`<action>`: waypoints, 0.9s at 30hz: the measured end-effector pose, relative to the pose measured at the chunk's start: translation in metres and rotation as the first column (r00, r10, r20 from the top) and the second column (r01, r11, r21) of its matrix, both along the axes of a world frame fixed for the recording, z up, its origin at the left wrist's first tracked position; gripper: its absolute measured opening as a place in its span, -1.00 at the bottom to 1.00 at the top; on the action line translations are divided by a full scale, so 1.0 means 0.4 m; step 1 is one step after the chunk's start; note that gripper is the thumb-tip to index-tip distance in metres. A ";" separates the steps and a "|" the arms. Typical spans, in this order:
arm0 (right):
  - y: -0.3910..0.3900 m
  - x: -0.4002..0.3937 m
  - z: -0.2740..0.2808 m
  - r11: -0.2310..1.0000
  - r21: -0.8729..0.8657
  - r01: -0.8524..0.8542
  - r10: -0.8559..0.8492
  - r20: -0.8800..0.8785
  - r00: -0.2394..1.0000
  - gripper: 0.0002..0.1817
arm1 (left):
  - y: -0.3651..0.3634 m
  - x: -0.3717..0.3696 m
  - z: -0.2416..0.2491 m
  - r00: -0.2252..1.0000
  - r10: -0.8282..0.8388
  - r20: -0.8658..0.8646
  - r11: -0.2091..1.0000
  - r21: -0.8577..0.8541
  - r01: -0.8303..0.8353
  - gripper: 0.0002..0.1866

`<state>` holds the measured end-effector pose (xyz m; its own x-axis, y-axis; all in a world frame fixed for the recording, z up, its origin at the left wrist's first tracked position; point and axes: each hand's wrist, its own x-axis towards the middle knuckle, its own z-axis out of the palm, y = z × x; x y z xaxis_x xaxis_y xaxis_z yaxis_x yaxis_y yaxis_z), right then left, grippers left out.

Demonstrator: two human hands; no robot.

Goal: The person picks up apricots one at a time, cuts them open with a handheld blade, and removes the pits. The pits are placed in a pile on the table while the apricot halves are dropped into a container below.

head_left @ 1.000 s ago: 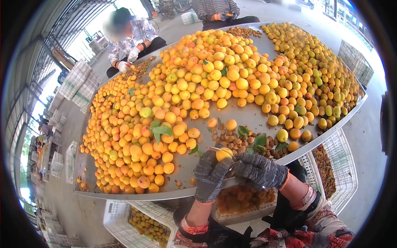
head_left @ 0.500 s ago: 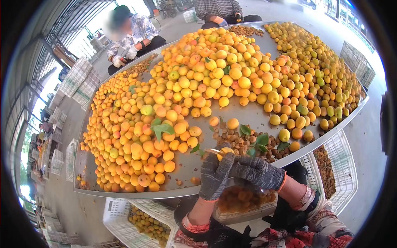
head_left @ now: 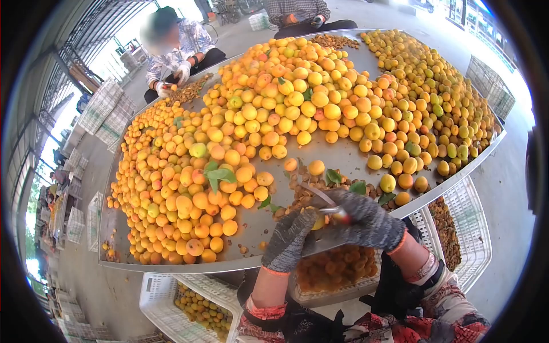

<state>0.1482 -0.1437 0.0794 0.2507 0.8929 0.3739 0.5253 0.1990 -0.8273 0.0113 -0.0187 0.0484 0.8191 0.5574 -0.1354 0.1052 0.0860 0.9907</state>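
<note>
My left hand (head_left: 289, 240), in a grey knit glove, is closed around an apricot (head_left: 318, 222), of which only a small yellow part shows. Just right of it, my right hand (head_left: 369, 222), gloved the same way, grips a small knife (head_left: 320, 196) with its blade pointing up and left; a bit of red shows by the fingers. Both hands are over the near edge of the metal table (head_left: 260, 226). Beyond them lie apricot pits (head_left: 303, 197) and green leaves (head_left: 333, 176). A large heap of apricots (head_left: 274, 97) spreads behind.
Below the table edge stand a crate (head_left: 337, 291) of apricot pieces, a white crate (head_left: 154, 291) with whole apricots at left, and another white crate (head_left: 477, 228) beside pits at right. Two people sit across the table, one person (head_left: 177, 46) at far left. Crates (head_left: 106, 108) are stacked at left.
My right hand has moved up and slightly away from the left, and the knife now shows above the apricot. My left hand has shifted a little down. The view has shifted slightly.
</note>
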 end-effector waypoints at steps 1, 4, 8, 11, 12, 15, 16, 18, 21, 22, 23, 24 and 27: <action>0.002 0.001 -0.013 1.000 0.000 -0.001 0.001 0.002 1.000 -0.31 | 0.003 -0.003 -0.010 1.000 0.001 0.002 1.000 0.000 -0.001 -0.67; 0.022 0.003 -0.083 0.996 -0.085 0.027 -0.025 0.030 0.999 -0.31 | 0.012 -0.009 -0.023 0.996 -0.063 -0.056 0.979 0.191 0.072 -0.71; 0.036 -0.005 -0.074 0.989 -0.145 0.018 -0.020 -0.012 1.000 -0.32 | 0.011 0.010 -0.047 0.996 0.001 0.087 0.899 0.436 -0.039 -0.69; 0.042 -0.026 -0.097 0.996 -0.036 0.080 -0.080 -0.008 0.997 -0.28 | -0.012 0.024 -0.049 0.977 0.107 0.186 0.926 0.338 -0.166 -0.74; 0.051 -0.034 -0.133 0.987 -0.025 0.159 -0.159 0.009 0.987 -0.28 | -0.020 0.029 -0.040 0.963 0.252 0.101 0.957 -0.176 -0.232 -0.77; 0.060 -0.057 -0.124 0.968 0.043 0.249 -0.242 -0.122 0.962 -0.29 | 0.001 0.033 -0.117 0.944 0.196 0.264 0.956 0.164 -0.244 -0.69; 0.057 -0.065 -0.110 0.958 0.098 0.270 -0.236 -0.269 0.934 -0.32 | 0.004 0.027 -0.132 0.946 0.191 0.262 0.956 0.166 -0.240 -0.69; 0.044 -0.072 -0.100 0.976 0.007 0.219 -0.172 -0.595 0.785 -0.38 | 0.002 0.034 -0.050 0.895 0.440 0.076 0.516 -0.837 -0.182 -0.56; 0.026 -0.070 -0.066 0.984 -0.069 0.165 -0.123 -0.932 0.342 -0.50 | 0.018 0.020 -0.167 0.957 0.173 0.233 0.859 0.441 -0.262 -0.59; 0.021 -0.068 -0.059 0.977 -0.087 0.197 -0.116 -0.983 0.141 -0.55 | 0.016 0.013 -0.172 0.957 0.173 0.234 0.860 0.439 -0.262 -0.59; 0.015 -0.064 -0.064 0.976 -0.088 0.199 -0.118 -0.983 0.142 -0.55 | 0.012 0.006 -0.136 0.976 0.132 0.173 0.948 0.267 -0.176 -0.64; 0.006 -0.059 -0.075 0.975 -0.075 0.211 -0.107 -0.984 0.144 -0.58 | 0.009 -0.003 -0.105 0.990 0.075 0.121 0.993 0.081 -0.085 -0.69; -0.029 -0.042 -0.087 0.983 -0.019 0.182 -0.046 -0.989 0.143 -0.58 | -0.001 -0.028 -0.035 0.961 -0.278 -0.007 0.901 0.345 0.263 -0.73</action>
<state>0.1313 -0.1553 0.0447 0.5618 0.8003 -0.2094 -0.6937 0.3178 -0.6464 0.0001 -0.0190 0.0344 0.9457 0.3197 0.0596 0.0347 -0.2816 0.9589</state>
